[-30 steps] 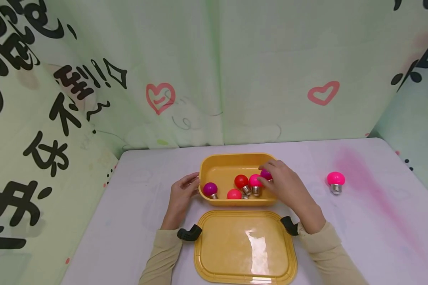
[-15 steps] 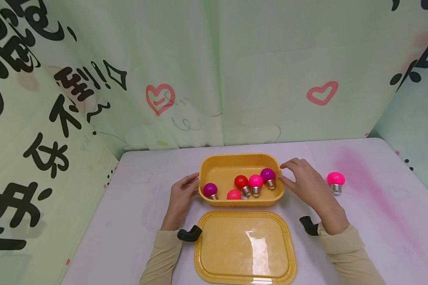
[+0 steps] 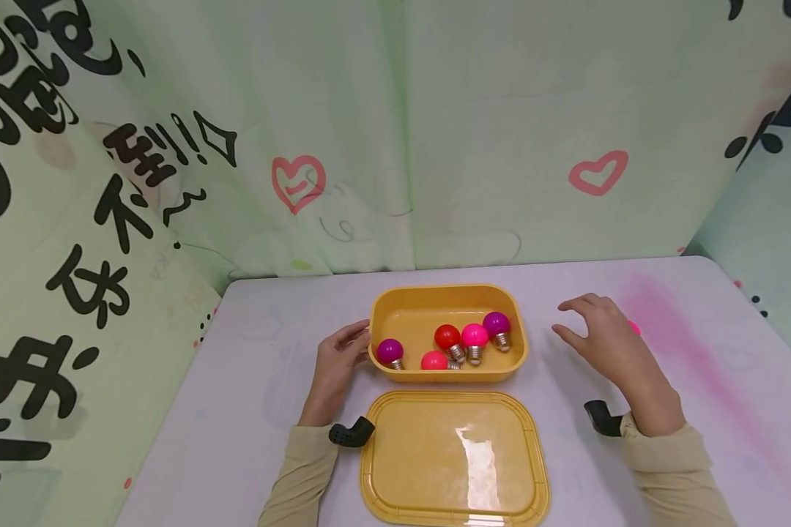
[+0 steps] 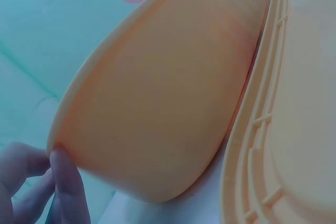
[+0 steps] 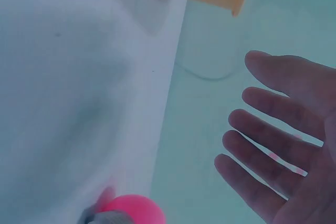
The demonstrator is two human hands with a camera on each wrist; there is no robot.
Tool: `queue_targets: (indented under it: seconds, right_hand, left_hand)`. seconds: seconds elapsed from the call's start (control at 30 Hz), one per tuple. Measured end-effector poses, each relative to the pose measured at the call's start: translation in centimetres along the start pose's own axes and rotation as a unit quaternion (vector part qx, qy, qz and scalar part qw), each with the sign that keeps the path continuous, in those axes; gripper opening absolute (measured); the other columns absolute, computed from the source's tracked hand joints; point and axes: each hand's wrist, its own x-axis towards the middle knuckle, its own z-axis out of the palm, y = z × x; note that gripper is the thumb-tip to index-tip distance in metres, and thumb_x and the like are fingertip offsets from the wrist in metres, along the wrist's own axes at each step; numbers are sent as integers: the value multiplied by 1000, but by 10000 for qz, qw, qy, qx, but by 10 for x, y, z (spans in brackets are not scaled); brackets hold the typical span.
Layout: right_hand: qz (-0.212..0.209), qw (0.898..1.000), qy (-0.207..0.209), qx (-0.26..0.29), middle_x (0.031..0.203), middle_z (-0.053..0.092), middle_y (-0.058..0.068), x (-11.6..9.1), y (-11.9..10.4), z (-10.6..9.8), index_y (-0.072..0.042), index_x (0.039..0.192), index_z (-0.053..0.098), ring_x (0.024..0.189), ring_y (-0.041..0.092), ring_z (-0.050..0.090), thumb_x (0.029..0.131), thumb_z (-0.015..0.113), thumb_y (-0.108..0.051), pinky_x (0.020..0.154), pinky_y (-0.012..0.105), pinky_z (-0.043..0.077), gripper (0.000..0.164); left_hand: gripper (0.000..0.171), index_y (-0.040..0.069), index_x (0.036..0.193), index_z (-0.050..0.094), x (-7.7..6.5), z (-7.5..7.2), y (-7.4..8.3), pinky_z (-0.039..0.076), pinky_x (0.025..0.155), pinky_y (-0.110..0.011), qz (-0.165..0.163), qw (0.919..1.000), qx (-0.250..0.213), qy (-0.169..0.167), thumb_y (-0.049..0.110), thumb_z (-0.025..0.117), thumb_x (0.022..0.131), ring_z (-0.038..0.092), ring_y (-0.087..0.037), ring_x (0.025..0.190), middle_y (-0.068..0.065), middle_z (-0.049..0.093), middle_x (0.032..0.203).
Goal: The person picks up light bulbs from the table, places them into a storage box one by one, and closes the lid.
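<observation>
A yellow plastic box (image 3: 445, 375) holds several toy light bulbs: a purple bulb (image 3: 390, 351) at its left, a red bulb (image 3: 447, 337), pink ones in the middle and another purple bulb (image 3: 496, 323) at the right. My left hand (image 3: 340, 359) pinches the box's left rim between thumb and fingers, as the left wrist view shows. Away to the right of the box, my right hand (image 3: 606, 344) is in the air with fingers spread and nothing in them. Behind it a pink bulb (image 5: 140, 209) lies on the table, mostly hidden by the hand in the head view.
In front of the box lies a yellow lid (image 3: 455, 457), flat on the white table (image 3: 264, 351). A pale green curtain (image 3: 474, 132) with hearts and black writing stands behind and at both sides. Each wrist wears a black camera mount.
My right hand has let go of the purple bulb inside the box and moved right, out over the table to the lone pink bulb. My left hand has stayed on the rim.
</observation>
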Motion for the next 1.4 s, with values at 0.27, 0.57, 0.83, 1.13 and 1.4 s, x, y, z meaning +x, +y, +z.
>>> queue_targets:
  seconds: [0.27, 0.57, 0.83, 1.13, 1.4]
  right_hand:
    - [11, 9998, 114, -165, 112, 61, 32, -7, 21, 1, 10, 109, 66, 109, 49, 47, 83, 77, -9, 96, 63, 41, 34]
    - [360, 9992, 0, -165, 119, 52, 36, -12, 42, -1, 14, 116, 60, 112, 55, 38, 83, 75, -9, 94, 66, 40, 43]
    - [465, 9987, -43, -212, 116, 48, 41, -14, 57, 0, 17, 116, 56, 106, 59, 36, 83, 72, -5, 88, 67, 40, 43]
    - [592, 9977, -175, -277, 114, 48, 43, -17, 66, -1, 20, 115, 54, 100, 59, 40, 84, 67, -1, 87, 67, 41, 39]
    - [854, 9953, -375, -262, 116, 47, 43, -18, 68, -3, 18, 117, 54, 105, 58, 40, 80, 72, 6, 92, 69, 42, 43]
  left_hand:
    - [33, 9, 125, 67, 1, 0, -1, 58, 80, -23, -54, 10000, -53, 43, 20, 69, 94, 65, -20, 99, -12, 66, 122]
    - [33, 9, 125, 67, 1, 0, -1, 58, 81, -25, -76, 9999, -58, 45, 20, 69, 94, 64, -21, 102, -11, 66, 122]
    - [33, 9, 126, 66, 0, 0, 0, 58, 80, -24, -76, 9999, -96, 26, 20, 69, 94, 64, -21, 100, -13, 65, 123]
    - [35, 6, 127, 65, 0, 0, 0, 58, 79, -22, -42, 9999, -140, -38, 18, 68, 95, 64, -22, 99, -16, 64, 125]
    - [35, 6, 127, 65, 0, -1, 0, 58, 79, -23, -23, 9999, -147, -42, 18, 69, 94, 64, -23, 99, -17, 64, 124]
